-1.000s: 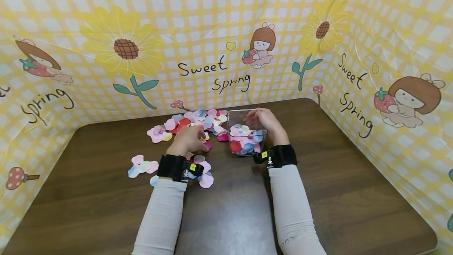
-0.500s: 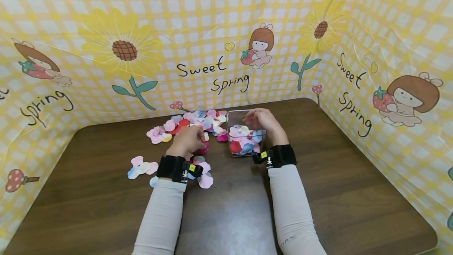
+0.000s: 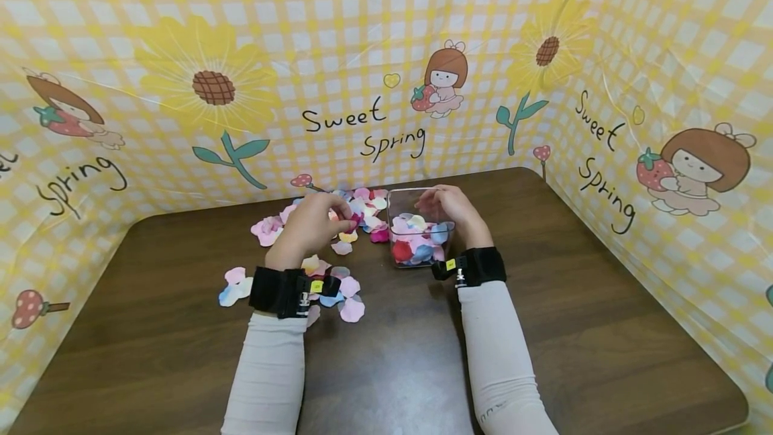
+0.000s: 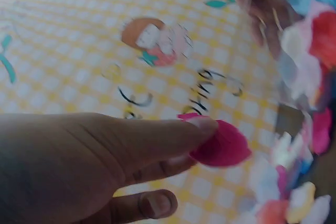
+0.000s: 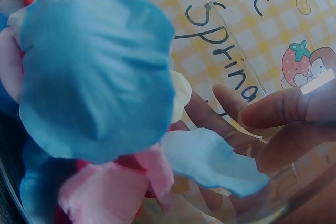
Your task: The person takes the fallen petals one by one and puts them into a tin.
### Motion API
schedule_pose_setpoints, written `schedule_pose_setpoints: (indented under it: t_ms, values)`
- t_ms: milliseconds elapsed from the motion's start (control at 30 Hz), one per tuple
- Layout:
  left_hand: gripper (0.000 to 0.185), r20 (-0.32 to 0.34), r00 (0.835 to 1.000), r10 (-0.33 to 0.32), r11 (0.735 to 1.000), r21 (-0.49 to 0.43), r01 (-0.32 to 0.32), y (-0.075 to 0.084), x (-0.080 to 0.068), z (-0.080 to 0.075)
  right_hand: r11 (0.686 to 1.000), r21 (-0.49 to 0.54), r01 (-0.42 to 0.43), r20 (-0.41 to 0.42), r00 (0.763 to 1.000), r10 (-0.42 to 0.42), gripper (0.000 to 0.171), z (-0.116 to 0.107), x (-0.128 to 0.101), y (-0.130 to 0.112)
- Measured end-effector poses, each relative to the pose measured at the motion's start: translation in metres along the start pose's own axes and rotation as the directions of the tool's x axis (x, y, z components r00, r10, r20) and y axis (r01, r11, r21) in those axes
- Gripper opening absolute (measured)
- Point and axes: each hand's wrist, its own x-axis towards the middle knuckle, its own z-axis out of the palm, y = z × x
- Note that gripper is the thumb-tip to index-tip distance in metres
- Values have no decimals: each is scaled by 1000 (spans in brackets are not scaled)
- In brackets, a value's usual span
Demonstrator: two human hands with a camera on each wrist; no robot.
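Note:
My left hand (image 3: 311, 223) is raised over the loose petals, and its thumb and fingers pinch a magenta artificial petal (image 4: 223, 145). In the left wrist view the petal sticks out beyond the thumb tip. A clear plastic box (image 3: 401, 204), partly filled with pink, white, red and blue petals (image 3: 417, 240), stands to the right of that hand. My right hand (image 3: 455, 210) holds the box at its right rear side, fingers bent round behind it. Through the clear wall those fingers (image 5: 278, 108) show in the right wrist view, beside a large blue petal (image 5: 97, 77).
Scattered petals (image 3: 368, 203) lie left of the box along the back of the brown table (image 3: 574, 301). Smaller groups of petals (image 3: 235, 286) lie nearer the front, some partly behind the left wrist strap (image 3: 278, 291). A yellow checked cloth (image 3: 338, 39) encloses the back and sides.
My left hand has lifted and moved away from the table with the magenta petal, uncovering a few petals beneath it. The right hand and the box have stayed put.

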Motion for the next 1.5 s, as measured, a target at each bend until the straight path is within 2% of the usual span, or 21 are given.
schedule_pose_setpoints:
  t_ms: [100,200,300,400,500,600,700,800,900,1033,1133,1200,1267,1367,1433,1500]
  values:
    - [11,-42,997,63,998,9,-63,12,-1,-2,1000,0,8,-3,1000,-8,39,-1,0,0]
    - [10,-91,988,125,992,-2,-126,21,2,2,1000,5,11,-8,1000,-11,39,-1,1,1]
    - [9,-157,972,174,982,-41,-183,29,8,13,1000,13,7,-3,1000,-7,39,-1,1,1]
    - [11,-209,959,191,972,-95,-214,37,13,29,1000,17,4,1,1000,-4,39,0,1,1]
    - [15,-215,955,202,962,-141,-235,44,19,45,1000,23,1,3,1000,-1,39,0,1,1]
    - [24,-187,964,188,960,-173,-221,44,22,54,1000,28,-3,5,1000,3,40,1,2,2]
    - [31,-183,971,152,969,-165,-183,41,21,51,1000,28,-2,3,1000,2,40,1,3,2]
    - [30,-193,975,110,979,-147,-140,32,17,39,1000,23,1,-3,1000,-1,39,2,3,2]
    - [28,-195,978,74,988,-120,-98,17,15,27,1000,20,7,-6,1000,-7,40,1,2,1]
    - [26,-193,981,-4,998,-61,-7,-4,12,17,1000,17,7,0,1000,-7,41,0,1,0]
    - [23,-150,985,-84,996,-22,82,-16,10,13,1000,10,4,0,1000,-4,41,0,-1,0]
    - [21,-82,987,-140,990,1,141,-22,9,14,1000,12,0,-2,1000,0,40,0,-2,-2]
    - [22,9,977,-215,976,29,214,-26,9,16,1000,10,-1,-5,1000,1,40,1,-3,-2]
    - [30,123,941,-317,947,90,307,-33,11,22,1000,11,0,-8,1000,0,40,1,-3,-3]
    - [37,173,914,-368,929,121,351,-37,13,27,1000,6,3,-10,1000,-3,40,1,-2,-3]
    - [37,193,901,-389,920,137,368,-42,13,32,1000,4,4,-8,1000,-4,41,2,-1,-2]
